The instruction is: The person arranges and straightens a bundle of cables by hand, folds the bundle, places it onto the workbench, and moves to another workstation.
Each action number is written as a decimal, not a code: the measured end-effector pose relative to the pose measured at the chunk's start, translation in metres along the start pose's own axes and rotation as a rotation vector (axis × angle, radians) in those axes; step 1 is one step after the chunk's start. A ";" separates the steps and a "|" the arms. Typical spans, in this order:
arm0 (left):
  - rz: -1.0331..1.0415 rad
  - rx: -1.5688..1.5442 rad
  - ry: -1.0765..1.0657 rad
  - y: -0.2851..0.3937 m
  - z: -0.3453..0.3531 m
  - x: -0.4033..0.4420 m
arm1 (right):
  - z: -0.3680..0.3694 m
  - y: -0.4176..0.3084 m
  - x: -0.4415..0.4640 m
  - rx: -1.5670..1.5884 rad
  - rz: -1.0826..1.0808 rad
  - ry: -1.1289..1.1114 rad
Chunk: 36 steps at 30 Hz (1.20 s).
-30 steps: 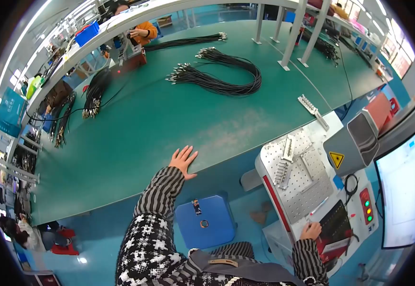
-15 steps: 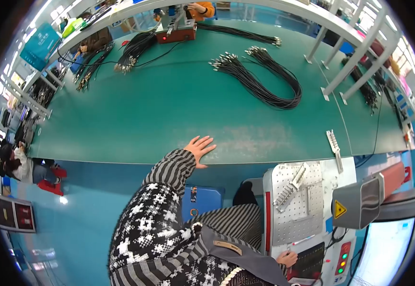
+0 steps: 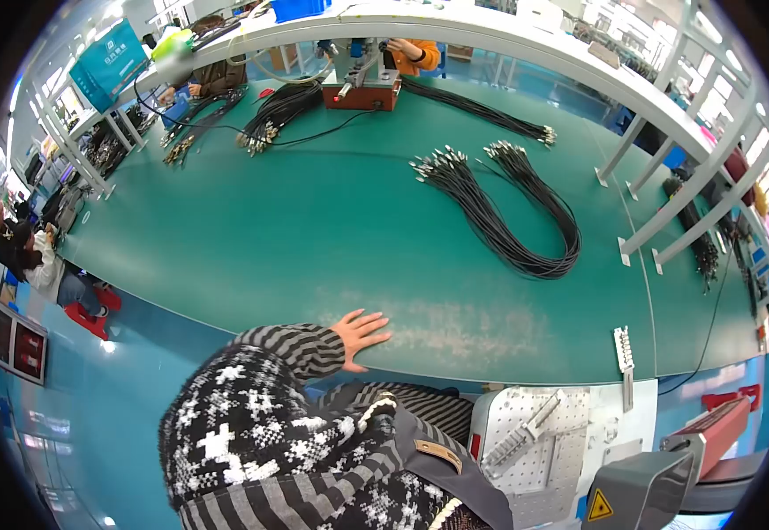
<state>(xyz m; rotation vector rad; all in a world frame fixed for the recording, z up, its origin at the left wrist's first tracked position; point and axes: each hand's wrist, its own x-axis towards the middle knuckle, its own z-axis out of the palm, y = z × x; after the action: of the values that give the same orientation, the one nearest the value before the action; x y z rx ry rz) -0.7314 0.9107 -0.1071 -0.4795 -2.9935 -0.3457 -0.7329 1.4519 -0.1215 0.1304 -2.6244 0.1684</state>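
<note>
My left hand [image 3: 361, 338] lies flat on the green tabletop [image 3: 252, 230] near its front edge, fingers spread and holding nothing. My right hand is out of view. To the right of my lap is a perforated metal plate [image 3: 570, 464] with a slotted metal fixture [image 3: 521, 435] lying slantwise on it. A similar metal fixture [image 3: 625, 367] lies across the table's front edge. Beside the plate, a grey machine head [image 3: 645, 486] bears a yellow warning triangle. A bundle of black cables [image 3: 535, 238] with metal ends lies in a U shape farther back.
At the back stands a red-based device [image 3: 361, 93] with more black cable bundles [image 3: 283, 110] beside it. A white shelf [image 3: 490, 34] on metal legs spans the rear. Someone in an orange sleeve [image 3: 415, 55] is behind it; another person [image 3: 27, 247] sits far left.
The view has tilted up, so the table and cables appear lower. My right hand, the keypad and the screen have left the picture. My left hand stays flat on the table.
</note>
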 end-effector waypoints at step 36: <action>0.466 -0.976 0.255 -0.021 0.037 0.079 | 0.086 -0.318 0.050 1.001 -0.074 -0.203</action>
<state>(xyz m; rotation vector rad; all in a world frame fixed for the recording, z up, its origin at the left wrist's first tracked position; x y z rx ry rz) -0.8146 0.9234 -0.1374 -1.0508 -2.1761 -1.6448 -0.7781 1.1221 -0.1414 0.5965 -2.4585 1.4815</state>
